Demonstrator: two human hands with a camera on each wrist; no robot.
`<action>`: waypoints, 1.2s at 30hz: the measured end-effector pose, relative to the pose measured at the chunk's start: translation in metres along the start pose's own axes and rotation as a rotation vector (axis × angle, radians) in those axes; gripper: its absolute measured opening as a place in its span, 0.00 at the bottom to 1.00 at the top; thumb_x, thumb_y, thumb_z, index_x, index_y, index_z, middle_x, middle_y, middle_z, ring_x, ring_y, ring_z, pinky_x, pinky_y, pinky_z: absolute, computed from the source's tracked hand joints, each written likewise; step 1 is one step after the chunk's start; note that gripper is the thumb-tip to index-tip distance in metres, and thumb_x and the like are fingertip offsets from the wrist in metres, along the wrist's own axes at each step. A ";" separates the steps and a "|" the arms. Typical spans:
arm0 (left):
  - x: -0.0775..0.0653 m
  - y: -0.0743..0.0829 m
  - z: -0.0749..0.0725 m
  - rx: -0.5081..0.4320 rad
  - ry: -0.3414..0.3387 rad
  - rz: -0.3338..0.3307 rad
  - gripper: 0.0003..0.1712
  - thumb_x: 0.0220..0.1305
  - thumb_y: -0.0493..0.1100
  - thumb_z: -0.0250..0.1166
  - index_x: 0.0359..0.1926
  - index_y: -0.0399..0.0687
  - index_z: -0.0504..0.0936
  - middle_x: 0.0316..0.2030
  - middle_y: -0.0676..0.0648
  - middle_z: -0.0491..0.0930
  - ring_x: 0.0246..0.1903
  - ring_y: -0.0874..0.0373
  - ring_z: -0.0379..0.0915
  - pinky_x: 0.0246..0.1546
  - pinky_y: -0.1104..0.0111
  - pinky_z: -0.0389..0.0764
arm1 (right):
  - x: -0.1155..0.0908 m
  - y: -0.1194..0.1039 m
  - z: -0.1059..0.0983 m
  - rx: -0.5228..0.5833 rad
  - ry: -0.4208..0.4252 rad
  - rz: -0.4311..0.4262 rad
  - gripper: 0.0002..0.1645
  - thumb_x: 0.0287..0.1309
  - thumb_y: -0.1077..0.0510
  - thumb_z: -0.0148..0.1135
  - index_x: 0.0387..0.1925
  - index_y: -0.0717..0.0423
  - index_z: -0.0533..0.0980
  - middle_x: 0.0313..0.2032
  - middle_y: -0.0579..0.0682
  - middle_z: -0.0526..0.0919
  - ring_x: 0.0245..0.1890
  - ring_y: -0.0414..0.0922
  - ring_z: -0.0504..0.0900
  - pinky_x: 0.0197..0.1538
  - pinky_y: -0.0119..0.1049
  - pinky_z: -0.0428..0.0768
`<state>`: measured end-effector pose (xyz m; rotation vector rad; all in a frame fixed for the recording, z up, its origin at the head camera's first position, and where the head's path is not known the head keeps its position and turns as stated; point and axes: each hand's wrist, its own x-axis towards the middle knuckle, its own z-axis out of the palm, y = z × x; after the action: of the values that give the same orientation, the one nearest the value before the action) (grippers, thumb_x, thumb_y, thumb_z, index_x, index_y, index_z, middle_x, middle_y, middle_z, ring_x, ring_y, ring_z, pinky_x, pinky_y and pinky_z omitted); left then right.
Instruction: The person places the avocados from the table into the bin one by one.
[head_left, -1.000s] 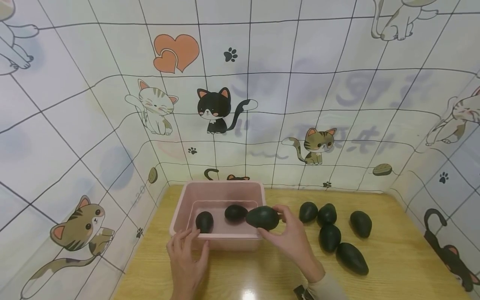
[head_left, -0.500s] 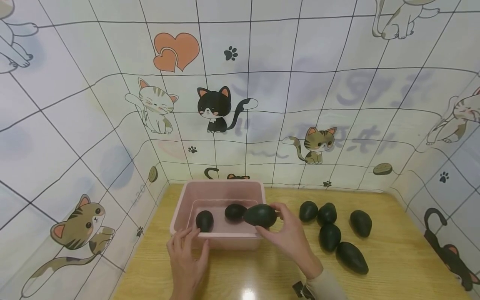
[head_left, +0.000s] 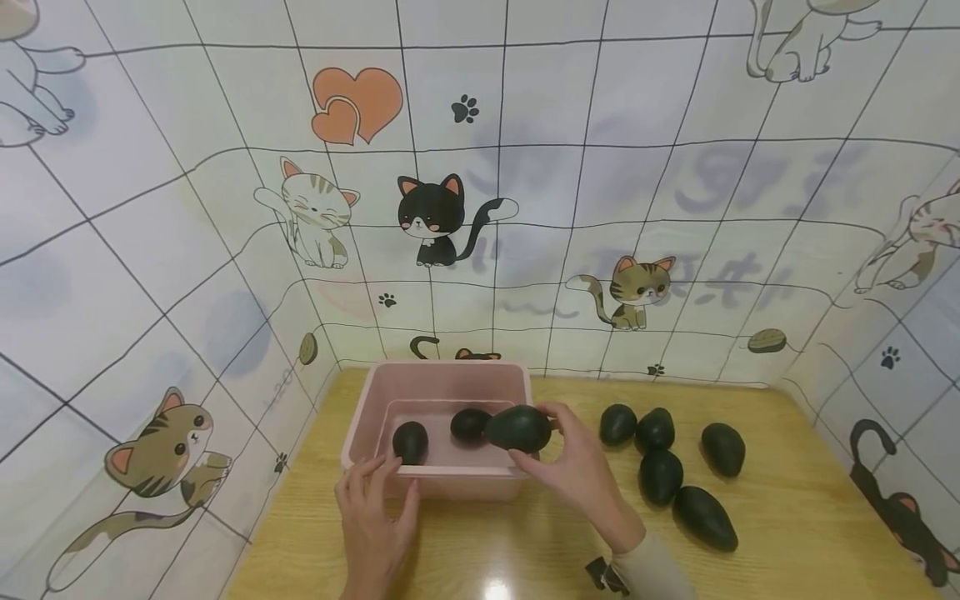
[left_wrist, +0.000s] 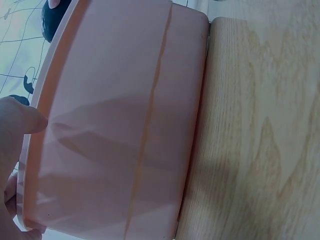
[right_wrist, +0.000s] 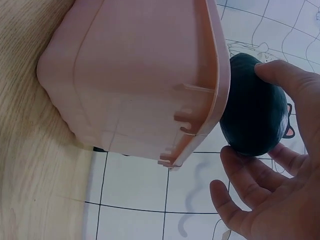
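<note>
A pink plastic bin (head_left: 442, 486) stands on the wooden table, with two dark green avocados lying inside, one on the left (head_left: 410, 443) and another near the middle (head_left: 470, 427). My left hand (head_left: 371, 508) grips the bin's front rim near its left corner; in the left wrist view the thumb (left_wrist: 31, 119) presses the outer side of the rim. Between thumb and fingers, my right hand (head_left: 581, 467) holds a third avocado (head_left: 519, 429) on its side over the bin's right end. The right wrist view shows this avocado (right_wrist: 252, 107) just beyond the rim.
Several more avocados lie on the table (head_left: 787, 517) to the right: a cluster (head_left: 660, 477), a pointed one (head_left: 705, 517) in front and a separate one (head_left: 723, 449) farther right. Cloth walls (head_left: 540, 208) with cat prints enclose the back and sides.
The right hand has moved slightly left and a little up with its avocado, farther over the bin. The left hand keeps its hold on the rim; the loose avocados have stayed put.
</note>
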<state>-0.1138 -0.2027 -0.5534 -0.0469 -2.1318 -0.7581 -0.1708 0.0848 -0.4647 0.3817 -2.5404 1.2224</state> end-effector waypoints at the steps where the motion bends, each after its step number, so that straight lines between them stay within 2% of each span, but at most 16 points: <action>1: 0.000 0.000 0.000 0.001 0.001 -0.002 0.22 0.55 0.44 0.77 0.51 0.43 0.86 0.56 0.37 0.80 0.58 0.37 0.66 0.56 0.51 0.66 | 0.000 0.000 0.000 -0.005 -0.003 -0.003 0.43 0.44 0.45 0.88 0.61 0.45 0.77 0.53 0.44 0.87 0.51 0.43 0.83 0.55 0.50 0.80; 10: 0.001 0.002 0.000 0.004 -0.001 -0.011 0.23 0.55 0.44 0.77 0.51 0.43 0.86 0.56 0.36 0.80 0.59 0.36 0.66 0.57 0.49 0.66 | 0.003 -0.001 -0.003 -0.025 -0.020 0.008 0.43 0.44 0.44 0.87 0.61 0.46 0.77 0.53 0.45 0.87 0.52 0.44 0.84 0.57 0.53 0.81; 17: 0.001 0.002 0.000 0.009 -0.009 -0.014 0.22 0.56 0.45 0.77 0.51 0.43 0.85 0.56 0.35 0.80 0.60 0.35 0.66 0.59 0.47 0.66 | 0.003 -0.006 -0.006 -0.007 -0.025 0.088 0.36 0.58 0.43 0.79 0.65 0.47 0.77 0.60 0.47 0.86 0.57 0.49 0.85 0.55 0.56 0.83; 20: 0.001 0.002 0.000 0.009 0.000 -0.005 0.22 0.54 0.44 0.78 0.51 0.43 0.86 0.55 0.35 0.80 0.59 0.35 0.66 0.58 0.47 0.66 | 0.001 -0.004 -0.007 -0.009 -0.002 0.063 0.31 0.61 0.45 0.77 0.63 0.48 0.79 0.59 0.48 0.87 0.56 0.49 0.86 0.54 0.56 0.84; 26: 0.001 0.002 0.001 0.010 0.031 0.016 0.23 0.52 0.42 0.78 0.50 0.42 0.86 0.53 0.34 0.80 0.58 0.34 0.67 0.57 0.47 0.67 | -0.002 0.006 -0.005 -0.030 0.029 0.006 0.24 0.61 0.51 0.77 0.57 0.52 0.82 0.56 0.51 0.89 0.52 0.51 0.88 0.52 0.56 0.85; 30: 0.001 0.002 0.001 -0.001 0.011 -0.008 0.22 0.55 0.44 0.77 0.50 0.42 0.85 0.54 0.33 0.80 0.59 0.34 0.66 0.58 0.47 0.66 | -0.005 0.015 -0.004 -0.027 0.034 0.013 0.22 0.62 0.52 0.76 0.55 0.53 0.83 0.54 0.49 0.90 0.51 0.50 0.88 0.53 0.55 0.85; 36: 0.000 0.001 0.001 0.006 0.014 -0.004 0.22 0.54 0.44 0.77 0.49 0.43 0.85 0.54 0.34 0.79 0.58 0.34 0.67 0.55 0.48 0.67 | -0.013 0.025 -0.005 -0.014 0.046 0.019 0.21 0.62 0.52 0.76 0.55 0.51 0.83 0.54 0.49 0.90 0.50 0.51 0.88 0.53 0.58 0.84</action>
<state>-0.1143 -0.2011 -0.5539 -0.0340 -2.1212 -0.7521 -0.1671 0.1048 -0.4842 0.3236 -2.5177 1.2055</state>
